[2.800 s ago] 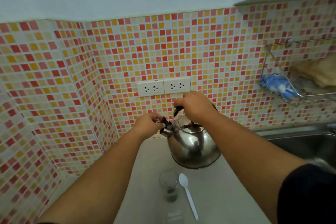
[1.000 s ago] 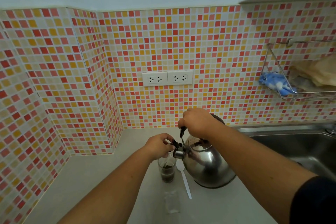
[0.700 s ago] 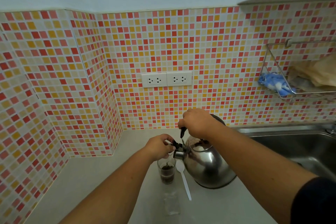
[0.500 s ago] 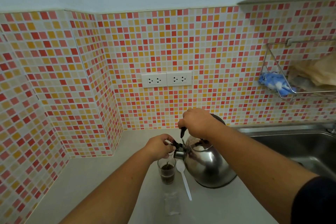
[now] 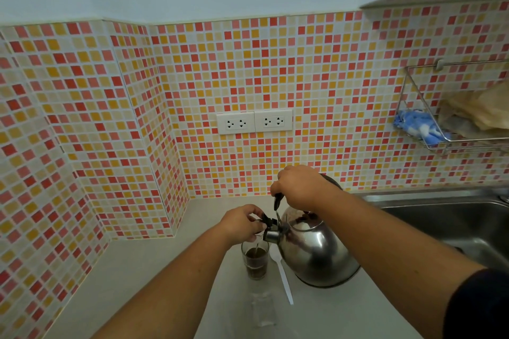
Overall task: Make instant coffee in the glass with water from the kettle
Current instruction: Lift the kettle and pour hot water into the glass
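Near the middle of the pale grey surface [image 5: 154,270] stands a small clear drinking glass [image 5: 254,261], partly filled with dark brown liquid. A rounded, polished steel kettle [image 5: 316,253] is tipped toward it from the right, its short spout just above the rim, and a thin stream of water runs down into the glass. The right hand [image 5: 300,187] is wrapped closed around the dark handle arching over the kettle's top. The left hand [image 5: 242,221] pinches the small black cap at the spout's tip, holding it open. A white plastic spoon [image 5: 282,276] lies on the surface between glass and kettle, its bowl toward the far side. Nearer, a clear, empty-looking sachet [image 5: 263,308] lies flat.

The kettle probably carries real weight with water inside, and its steel body is likely hot and slick, so the top handle is the safe place to grip; the cap wants only a fingertip hold. The glass looks light, thin-walled and breakable, and could tip if the spout knocks it; it is best taken low around its sides, since the upper part will warm first.
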